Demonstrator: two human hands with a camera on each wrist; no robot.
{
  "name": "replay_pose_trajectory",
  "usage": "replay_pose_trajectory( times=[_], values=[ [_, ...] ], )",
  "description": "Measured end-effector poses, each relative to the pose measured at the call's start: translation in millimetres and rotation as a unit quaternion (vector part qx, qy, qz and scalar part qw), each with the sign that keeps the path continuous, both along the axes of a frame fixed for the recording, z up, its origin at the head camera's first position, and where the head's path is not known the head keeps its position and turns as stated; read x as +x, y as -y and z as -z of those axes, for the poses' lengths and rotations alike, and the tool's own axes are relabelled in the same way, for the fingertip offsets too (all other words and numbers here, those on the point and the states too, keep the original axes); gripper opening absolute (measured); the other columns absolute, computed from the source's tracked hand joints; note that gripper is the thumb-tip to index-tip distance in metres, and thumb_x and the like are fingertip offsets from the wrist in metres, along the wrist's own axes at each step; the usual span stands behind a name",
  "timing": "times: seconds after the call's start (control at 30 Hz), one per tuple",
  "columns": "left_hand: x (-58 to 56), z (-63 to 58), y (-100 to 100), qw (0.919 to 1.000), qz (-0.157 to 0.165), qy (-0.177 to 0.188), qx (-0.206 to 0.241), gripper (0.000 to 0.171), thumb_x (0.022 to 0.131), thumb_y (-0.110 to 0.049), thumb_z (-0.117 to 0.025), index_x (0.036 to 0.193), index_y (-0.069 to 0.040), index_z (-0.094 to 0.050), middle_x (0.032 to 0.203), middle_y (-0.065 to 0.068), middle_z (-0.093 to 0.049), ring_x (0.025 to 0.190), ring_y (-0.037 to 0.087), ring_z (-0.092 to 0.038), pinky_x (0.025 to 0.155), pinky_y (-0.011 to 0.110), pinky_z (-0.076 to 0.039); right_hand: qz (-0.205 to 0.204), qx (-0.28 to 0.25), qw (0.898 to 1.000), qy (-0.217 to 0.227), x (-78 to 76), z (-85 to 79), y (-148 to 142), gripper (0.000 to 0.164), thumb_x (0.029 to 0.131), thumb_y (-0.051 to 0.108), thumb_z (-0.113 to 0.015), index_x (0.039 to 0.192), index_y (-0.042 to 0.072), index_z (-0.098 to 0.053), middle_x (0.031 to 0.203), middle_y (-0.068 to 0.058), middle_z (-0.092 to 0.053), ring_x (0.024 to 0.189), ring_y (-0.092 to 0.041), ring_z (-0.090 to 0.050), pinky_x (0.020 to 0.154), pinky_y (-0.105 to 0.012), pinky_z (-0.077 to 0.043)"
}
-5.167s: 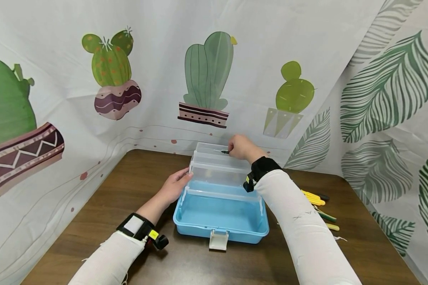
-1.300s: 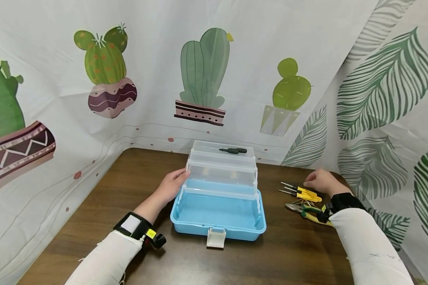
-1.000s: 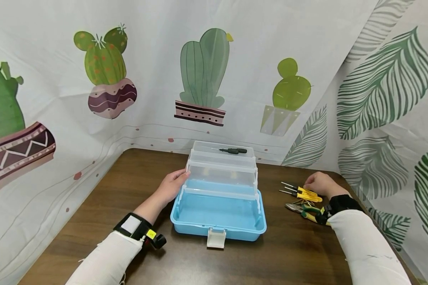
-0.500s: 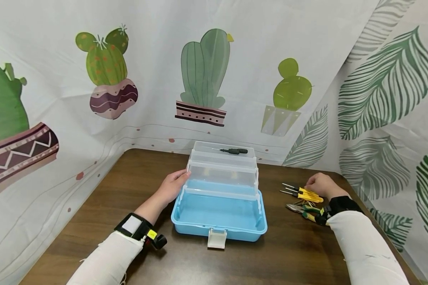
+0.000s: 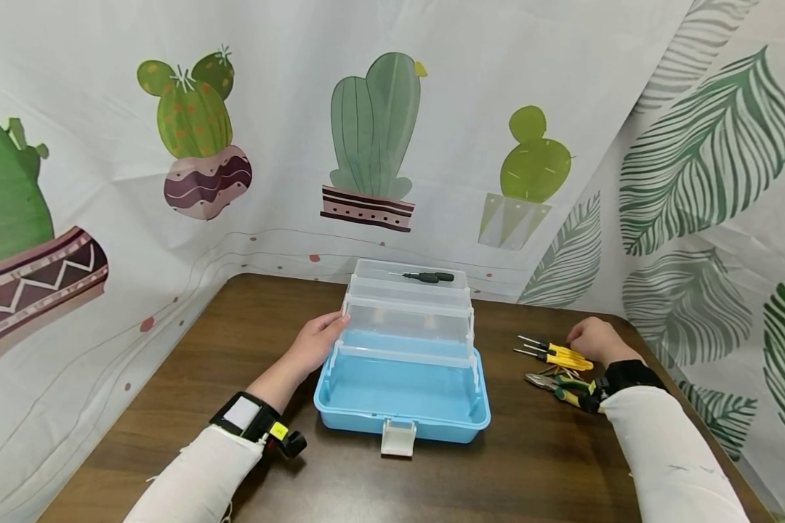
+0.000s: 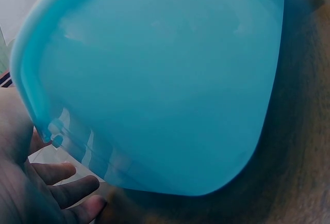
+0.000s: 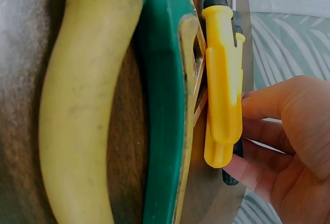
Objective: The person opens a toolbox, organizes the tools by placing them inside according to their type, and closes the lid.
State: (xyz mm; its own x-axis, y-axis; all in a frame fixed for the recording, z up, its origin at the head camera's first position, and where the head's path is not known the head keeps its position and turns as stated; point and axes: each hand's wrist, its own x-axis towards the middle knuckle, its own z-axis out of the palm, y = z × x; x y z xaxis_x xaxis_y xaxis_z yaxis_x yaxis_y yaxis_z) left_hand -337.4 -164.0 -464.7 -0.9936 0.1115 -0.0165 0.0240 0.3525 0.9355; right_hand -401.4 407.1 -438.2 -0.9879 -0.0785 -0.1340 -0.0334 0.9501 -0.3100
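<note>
A light-blue toolbox (image 5: pixel 399 425) stands unfolded, with clear tiered trays (image 5: pixel 408 319) raised behind its base. My left hand (image 5: pixel 314 341) holds the left side of the trays, its thumb at their edge; in the left wrist view its other fingers (image 6: pixel 77 188) are behind the blue wall. At the right, my right hand (image 5: pixel 595 340) is beside several yellow-handled screwdrivers (image 5: pixel 565 356). Close up, its fingers pinch the black handle (image 7: pixel 230 178) of a screwdriver mostly hidden behind the yellow ones. Two dark-handled screwdrivers (image 5: pixel 428 277) lie in the top rear compartment.
Pliers (image 5: pixel 556 386) with green and yellow grips lie just in front of the yellow screwdrivers, beside thin brass-coloured pieces (image 5: pixel 556 370). The toolbox's white latch (image 5: pixel 399 439) hangs at its front. A printed cloth (image 5: pixel 275 145) closes off the table's back and right.
My right hand has left the top compartment, where the dark screwdrivers now lie, and moved to the tools at the right. Over the last second it shifts slightly rightward; my left hand stays put.
</note>
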Motion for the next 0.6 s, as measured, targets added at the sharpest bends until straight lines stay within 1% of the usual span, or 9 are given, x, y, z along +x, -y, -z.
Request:
replay_pose_trajectory(
  times=[0.1, 0.27, 0.33, 0.47, 0.6],
  values=[
    [-0.3, 0.7, 0.2, 1.0, -0.001, 0.0, 0.0, 0.07, 0.103, -0.064, -0.045, 0.154, -0.016, -0.048, 0.151, 0.013, -0.057, 0.134, 0.034, -0.059, 0.106, 0.054, -0.053, 0.014, 0.003, 1.0, -0.004, -0.8, 1.4, -1.7, 0.023, 0.087, 0.004, -0.062, 0.102, -0.005, -0.076, 0.103, -0.025, -0.074, 0.084, -0.031, -0.065, 0.068, -0.037, -0.054],
    [-0.4, 2.0, 0.4, 1.0, -0.001, -0.004, 0.001, 0.07, 0.103, -0.064, -0.045, 0.154, -0.016, -0.048, 0.15, 0.014, -0.057, 0.133, 0.034, -0.06, 0.106, 0.054, -0.053, 0.036, 0.019, 0.999, -0.007, -0.1, 0.4, -4.2, 0.025, 0.087, 0.004, -0.06, 0.104, -0.007, -0.075, 0.107, -0.028, -0.072, 0.093, -0.04, -0.064, 0.076, -0.046, -0.056],
    [-0.1, 2.3, 0.2, 1.0, -0.001, -0.005, 0.001, 0.071, 0.103, -0.065, -0.045, 0.154, -0.016, -0.048, 0.15, 0.014, -0.058, 0.133, 0.033, -0.06, 0.106, 0.054, -0.054, 0.047, 0.024, 0.999, -0.001, 1.2, -1.3, -5.1, 0.026, 0.088, 0.005, -0.059, 0.104, -0.007, -0.075, 0.107, -0.028, -0.072, 0.095, -0.041, -0.064, 0.077, -0.047, -0.056],
    [0.1, 3.1, 0.1, 1.0, 0.001, -0.007, 0.002, 0.072, 0.102, -0.066, -0.045, 0.154, -0.015, -0.049, 0.149, 0.014, -0.058, 0.133, 0.033, -0.059, 0.106, 0.054, -0.053, 0.058, 0.03, 0.998, 0.009, 3.6, -3.4, -6.7, 0.024, 0.088, 0.006, -0.058, 0.099, -0.006, -0.076, 0.099, -0.024, -0.073, 0.088, -0.036, -0.065, 0.073, -0.045, -0.056],
    [-1.7, 4.1, 0.5, 1.0, 0.002, -0.006, 0.003, 0.073, 0.102, -0.067, -0.045, 0.153, -0.016, -0.049, 0.15, 0.013, -0.058, 0.134, 0.033, -0.059, 0.107, 0.054, -0.053, 0.06, 0.032, 0.998, 0.009, 3.8, -2.8, -6.7, 0.022, 0.088, 0.006, -0.057, 0.093, -0.003, -0.076, 0.091, -0.019, -0.074, 0.082, -0.032, -0.064, 0.07, -0.042, -0.055]
  ],
)
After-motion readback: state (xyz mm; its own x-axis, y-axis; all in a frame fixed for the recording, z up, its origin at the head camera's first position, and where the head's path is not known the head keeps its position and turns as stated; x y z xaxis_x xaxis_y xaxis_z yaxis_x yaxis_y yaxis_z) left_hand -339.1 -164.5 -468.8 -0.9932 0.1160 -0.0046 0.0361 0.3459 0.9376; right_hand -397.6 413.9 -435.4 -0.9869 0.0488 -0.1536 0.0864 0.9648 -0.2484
